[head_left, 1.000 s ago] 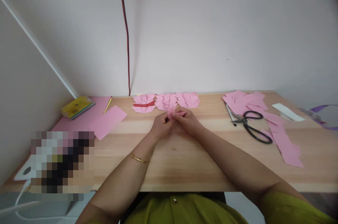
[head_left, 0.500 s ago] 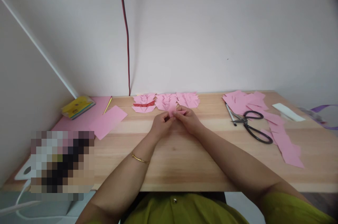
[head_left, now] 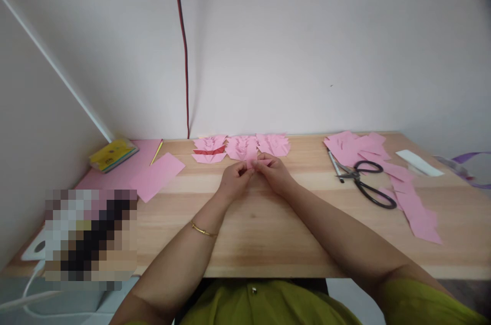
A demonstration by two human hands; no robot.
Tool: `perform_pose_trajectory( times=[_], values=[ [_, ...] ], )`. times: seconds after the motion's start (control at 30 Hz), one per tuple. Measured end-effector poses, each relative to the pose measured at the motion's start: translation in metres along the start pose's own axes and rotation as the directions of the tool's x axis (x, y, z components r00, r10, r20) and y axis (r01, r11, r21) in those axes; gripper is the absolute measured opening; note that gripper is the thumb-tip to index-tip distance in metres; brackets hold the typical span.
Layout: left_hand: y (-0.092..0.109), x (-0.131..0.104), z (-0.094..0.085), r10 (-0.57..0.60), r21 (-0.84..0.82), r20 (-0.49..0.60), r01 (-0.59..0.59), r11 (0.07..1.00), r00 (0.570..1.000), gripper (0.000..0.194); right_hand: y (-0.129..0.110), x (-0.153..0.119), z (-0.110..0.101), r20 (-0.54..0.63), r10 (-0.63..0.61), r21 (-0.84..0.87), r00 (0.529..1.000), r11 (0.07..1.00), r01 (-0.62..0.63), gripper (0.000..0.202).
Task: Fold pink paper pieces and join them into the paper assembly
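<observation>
Between both hands, above the middle of the wooden table, is a small piece of pink paper [head_left: 251,155]. My left hand [head_left: 233,180] pinches its left side, fingers closed. On its right side my right hand [head_left: 274,173] is closed on the same paper, thumb and fingertips pressed together. The fingertips of the two hands nearly meet, and part of the paper is hidden by them. Just behind stand rows of folded pink paper pieces [head_left: 273,144], with one red folded piece [head_left: 209,151] among those at the left.
Black-handled scissors [head_left: 356,176], a pen [head_left: 335,164] and many pink paper sheets [head_left: 412,207] lie at the right, near a white strip [head_left: 419,162]. At the left are pink sheets [head_left: 159,177], a yellow pencil [head_left: 156,153], a yellow packet [head_left: 113,155] and a blurred-out object.
</observation>
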State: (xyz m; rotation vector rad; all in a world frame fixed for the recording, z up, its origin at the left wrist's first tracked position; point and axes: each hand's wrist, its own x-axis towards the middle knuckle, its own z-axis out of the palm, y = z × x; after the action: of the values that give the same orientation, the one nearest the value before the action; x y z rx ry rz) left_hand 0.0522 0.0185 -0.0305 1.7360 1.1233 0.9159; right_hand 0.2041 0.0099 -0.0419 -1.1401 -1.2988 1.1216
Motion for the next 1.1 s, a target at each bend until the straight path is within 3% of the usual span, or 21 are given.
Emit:
perform_pose_trajectory(
  times=[0.17, 0.63, 0.93, 1.1],
  values=[
    [-0.0019, 0.0006, -0.0001, -0.012, -0.079, -0.006, 0.012, 0.997, 1.0, 0.026, -0.0006, 0.0004, -0.0009, -0.02, 0.002, 0.018, 1.0, 1.0, -0.002, 0.032],
    [-0.0019, 0.0009, -0.0005, 0.02, 0.0, -0.061, -0.02, 1.0, 0.998, 0.023, -0.0049, 0.0003, -0.002, 0.039, -0.04, -0.005, 0.998, 0.999, 0.04, 0.033],
    [0.003, -0.0008, -0.0017, -0.004, 0.052, 0.063, 0.001, 0.999, 0.998, 0.025, 0.0003, 0.0019, -0.0012, 0.032, -0.1, -0.009, 0.994, 0.995, 0.101, 0.032],
    [-0.004, 0.0012, -0.0001, -0.019, -0.065, 0.002, 0.019, 0.998, 1.0, 0.02, -0.0015, 0.0013, -0.0017, 0.085, -0.127, -0.07, 0.988, 0.989, 0.133, 0.029]
  ],
)
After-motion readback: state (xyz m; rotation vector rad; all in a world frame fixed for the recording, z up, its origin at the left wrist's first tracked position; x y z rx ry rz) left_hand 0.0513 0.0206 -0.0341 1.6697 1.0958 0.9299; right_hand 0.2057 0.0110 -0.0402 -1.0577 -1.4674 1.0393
